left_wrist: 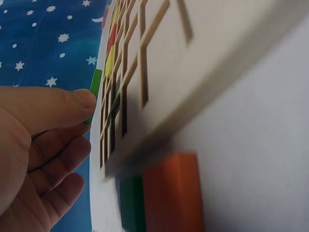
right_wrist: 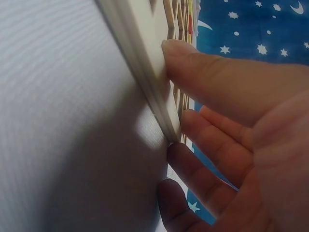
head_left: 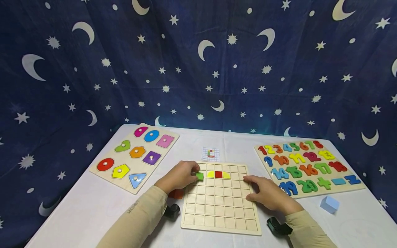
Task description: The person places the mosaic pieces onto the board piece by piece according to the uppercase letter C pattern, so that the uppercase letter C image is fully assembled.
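Observation:
A green square tile (head_left: 200, 176) is pinched between the thumb and fingers of my left hand (head_left: 182, 176), over the upper left of a wooden grid board (head_left: 221, 220). In the left wrist view, the green tile (left_wrist: 96, 82) stands tilted on edge close to the grid. One red square tile (head_left: 218, 174) lies in the board's second row, with a yellow rounded tile (head_left: 210, 174) on its left and another yellow tile (head_left: 226, 175) on its right. My right hand (head_left: 268, 193) rests at the board's right edge, thumb and fingertips touching it, fingers loosely bent.
Behind the board lies a small pattern card (head_left: 211, 154). An orange block (left_wrist: 174, 193) and a green block (left_wrist: 132, 203) sit by its left edge. A shape puzzle (head_left: 127, 162) stands left, a number puzzle (head_left: 302, 165) right, with a light blue block (head_left: 329, 204) nearer.

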`<state>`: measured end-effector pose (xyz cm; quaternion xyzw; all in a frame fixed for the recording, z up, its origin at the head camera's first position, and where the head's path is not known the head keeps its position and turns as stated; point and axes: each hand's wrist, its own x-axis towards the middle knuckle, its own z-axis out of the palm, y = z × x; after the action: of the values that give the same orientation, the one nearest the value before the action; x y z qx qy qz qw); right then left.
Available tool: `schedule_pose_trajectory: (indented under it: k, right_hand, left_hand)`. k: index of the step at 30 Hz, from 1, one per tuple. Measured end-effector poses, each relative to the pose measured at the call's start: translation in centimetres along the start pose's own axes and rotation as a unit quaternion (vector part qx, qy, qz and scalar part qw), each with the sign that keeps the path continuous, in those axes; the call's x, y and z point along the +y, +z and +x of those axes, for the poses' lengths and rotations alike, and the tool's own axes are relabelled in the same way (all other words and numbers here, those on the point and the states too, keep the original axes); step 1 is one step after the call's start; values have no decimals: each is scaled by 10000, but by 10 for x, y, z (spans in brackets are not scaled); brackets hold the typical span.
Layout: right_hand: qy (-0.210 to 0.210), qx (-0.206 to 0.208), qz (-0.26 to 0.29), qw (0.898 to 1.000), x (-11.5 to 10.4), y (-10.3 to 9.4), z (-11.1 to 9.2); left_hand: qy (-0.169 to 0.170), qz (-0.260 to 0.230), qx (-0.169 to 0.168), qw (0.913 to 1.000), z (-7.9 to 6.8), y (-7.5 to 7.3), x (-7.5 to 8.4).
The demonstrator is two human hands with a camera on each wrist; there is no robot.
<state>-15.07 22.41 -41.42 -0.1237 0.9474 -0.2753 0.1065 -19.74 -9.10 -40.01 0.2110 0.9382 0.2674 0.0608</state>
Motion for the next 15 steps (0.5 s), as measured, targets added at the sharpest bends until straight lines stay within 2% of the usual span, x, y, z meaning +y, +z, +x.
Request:
schedule_pose_trajectory:
  k: [10,15]
  right_hand:
    - [15,2,2,10000,0,0,0]
    - [13,12,13,10000,1,0,0]
  left_hand:
    - [507,116,-17,9986,4,11,9]
    - [548,131,-74,9984,4,15,13]
